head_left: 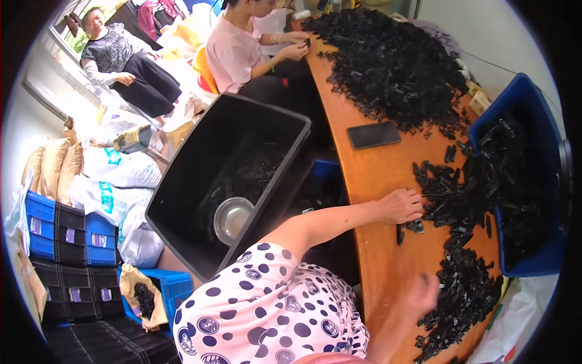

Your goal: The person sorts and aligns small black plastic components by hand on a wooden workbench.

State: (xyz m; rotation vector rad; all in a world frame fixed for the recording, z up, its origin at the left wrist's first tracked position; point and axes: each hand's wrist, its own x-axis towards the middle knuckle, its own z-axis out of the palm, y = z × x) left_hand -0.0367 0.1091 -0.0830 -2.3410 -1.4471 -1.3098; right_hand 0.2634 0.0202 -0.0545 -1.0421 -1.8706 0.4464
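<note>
My left hand [400, 206] rests on the orange-brown table at the edge of a loose pile of small black plastic parts [445, 191]. Its fingers are curled and close together; whatever may be under them is hidden. A few single black parts [415, 226] lie just below that hand. Nearer to me, my right hand [423, 292] is smeared by motion beside another heap of smaller black parts [461, 291]. Its fingers cannot be made out.
A blue bin [526, 267] of black parts tips toward the table on the right. A phone [374, 135] lies beyond my left hand, before a large black heap [394, 67]. Left stands a black tub [182, 182] with a metal bowl [234, 221]. Two people are farther off.
</note>
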